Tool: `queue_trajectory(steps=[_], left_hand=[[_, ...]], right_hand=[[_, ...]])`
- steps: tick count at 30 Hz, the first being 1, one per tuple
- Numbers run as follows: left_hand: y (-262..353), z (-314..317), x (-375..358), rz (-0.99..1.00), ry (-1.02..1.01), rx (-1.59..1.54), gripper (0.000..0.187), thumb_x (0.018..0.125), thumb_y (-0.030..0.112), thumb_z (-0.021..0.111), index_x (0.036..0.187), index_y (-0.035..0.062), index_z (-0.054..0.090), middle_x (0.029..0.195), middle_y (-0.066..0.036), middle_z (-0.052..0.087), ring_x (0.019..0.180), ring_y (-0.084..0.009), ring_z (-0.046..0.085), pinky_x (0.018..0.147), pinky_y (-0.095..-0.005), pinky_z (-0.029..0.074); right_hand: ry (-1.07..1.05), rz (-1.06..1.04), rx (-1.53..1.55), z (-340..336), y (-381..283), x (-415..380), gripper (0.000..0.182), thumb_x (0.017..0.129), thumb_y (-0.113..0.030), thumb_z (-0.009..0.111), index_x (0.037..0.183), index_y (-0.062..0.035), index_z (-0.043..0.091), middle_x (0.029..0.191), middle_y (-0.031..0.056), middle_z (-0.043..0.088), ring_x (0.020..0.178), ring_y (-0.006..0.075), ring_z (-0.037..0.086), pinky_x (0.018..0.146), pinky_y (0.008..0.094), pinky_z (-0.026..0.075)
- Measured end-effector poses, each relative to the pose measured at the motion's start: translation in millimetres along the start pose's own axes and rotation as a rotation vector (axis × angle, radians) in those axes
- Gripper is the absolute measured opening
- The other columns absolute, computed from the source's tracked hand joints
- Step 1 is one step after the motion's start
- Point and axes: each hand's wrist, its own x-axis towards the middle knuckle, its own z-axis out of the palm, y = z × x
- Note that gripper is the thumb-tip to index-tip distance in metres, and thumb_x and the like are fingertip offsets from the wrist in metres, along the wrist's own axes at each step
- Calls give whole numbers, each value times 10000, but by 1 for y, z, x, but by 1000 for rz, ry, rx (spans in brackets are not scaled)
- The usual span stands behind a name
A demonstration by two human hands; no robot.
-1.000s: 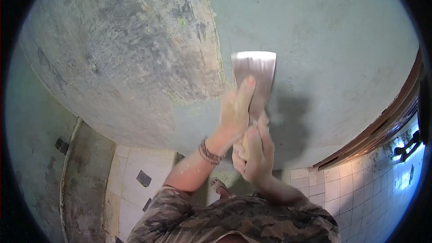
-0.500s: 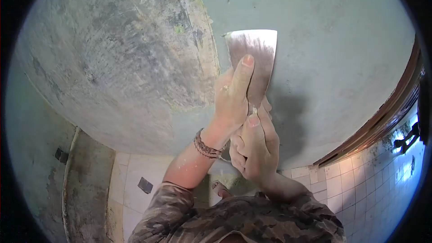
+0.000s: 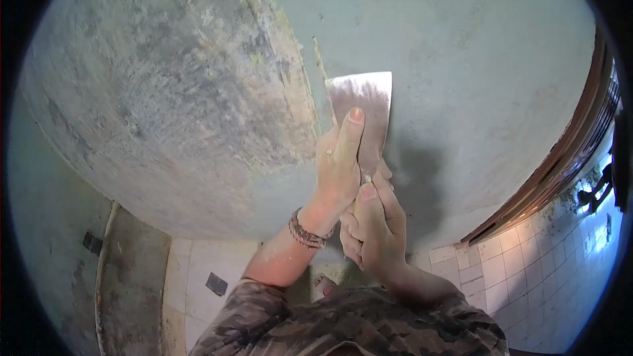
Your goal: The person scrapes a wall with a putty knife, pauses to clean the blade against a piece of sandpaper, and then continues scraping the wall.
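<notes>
Scraper [image 3: 371,109] points blade-up (long axis nearly upright), left fingers [image 3: 349,137] and right fingers [image 3: 393,209] grasping it.

In the bottom of the frame, I wear a camouflage shirt [image 3: 376,320], with irregular patches of brown, grey-brown and a darker tone. My left sleeve [image 3: 245,310], lower left of the centre, is short and ends near the elbow. Around my left wrist goes a bracelet [image 3: 306,232] of several brown, braided-looking strands. Small pale flecks are on my left forearm [image 3: 277,260], and one pale crumb is on my left hand [image 3: 336,168], near the thumb.
</notes>
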Motion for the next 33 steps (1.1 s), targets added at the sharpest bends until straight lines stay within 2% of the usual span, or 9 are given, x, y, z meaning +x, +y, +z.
queue_trajectory(steps=[2, 4, 5, 12, 15, 19, 24, 30, 33], left_hand=[[-7, 0, 13, -20, 33, -105, 536, 1019, 430, 388, 721, 25, 574, 507, -79, 533, 418, -179, 558, 426, -276, 446], [27, -12, 37, -336, -89, -313, 518, 1014, 429, 411, 761, 17, 596, 528, -79, 548, 425, -180, 561, 428, -272, 445], [41, -12, 44, -522, -62, -481, 535, 1011, 444, 402, 749, 25, 608, 539, -84, 566, 420, -181, 558, 422, -274, 448], [18, -8, 32, -269, -46, -230, 553, 1012, 453, 389, 663, 60, 561, 525, -82, 557, 407, -176, 557, 382, -290, 451], [57, -15, 62, -374, -54, -372, 517, 1014, 448, 389, 710, 69, 565, 539, -74, 573, 416, -181, 571, 381, -277, 446], [28, -10, 43, -236, -73, -299, 534, 1014, 443, 396, 657, 79, 554, 531, -64, 561, 418, -182, 571, 386, -274, 454], [56, -16, 70, -436, -48, -375, 582, 997, 503, 398, 709, 43, 607, 557, -81, 603, 460, -159, 581, 439, -282, 448], [34, -16, 50, -377, -55, -335, 603, 1019, 482, 341, 713, 37, 609, 539, -86, 601, 477, -156, 603, 463, -282, 461], [46, -19, 64, -146, -20, -84, 626, 1015, 488, 341, 704, 25, 627, 524, -82, 603, 470, -164, 603, 473, -292, 464]], right_hand=[[6, -36, -127, 6, -4, 2, 401, 1043, -285, 364, 1415, -140, 335, 649, 6, 424, 377, 65, 321, 319, 206, 287], [74, -98, -99, 25, -21, 14, 400, 1017, -121, 423, 1382, 39, 380, 996, 11, 475, 593, 16, 370, 491, 162, 303], [68, -92, -100, 25, -20, 11, 400, 1017, -121, 423, 1382, 39, 380, 996, 11, 475, 593, 16, 370, 491, 162, 303], [32, -159, 108, 24, -17, 14, 369, 1003, -71, 426, 1349, 54, 391, 1033, 27, 482, 627, 49, 429, 493, 200, 360], [-76, -3, -73, 51, -56, 29, 410, 1033, -292, 364, 1424, -171, 351, 677, 8, 462, 404, 67, 380, 318, 209, 301], [-61, -117, -79, 29, -30, 21, 381, 1031, -303, 379, 1383, -159, 383, 671, 5, 459, 408, 63, 386, 318, 209, 300], [-115, -82, -142, 51, -58, 33, 427, 1033, -300, 382, 1433, -156, 337, 660, 0, 448, 392, 60, 368, 318, 207, 298], [-108, -131, -166, 34, -36, 24, 393, 1033, -319, 396, 1388, -150, 371, 661, -7, 446, 407, 52, 383, 325, 199, 302], [-141, -94, -130, 44, -52, 34, 398, 1033, -316, 398, 1397, -159, 359, 658, -12, 447, 403, 50, 382, 327, 196, 304]])
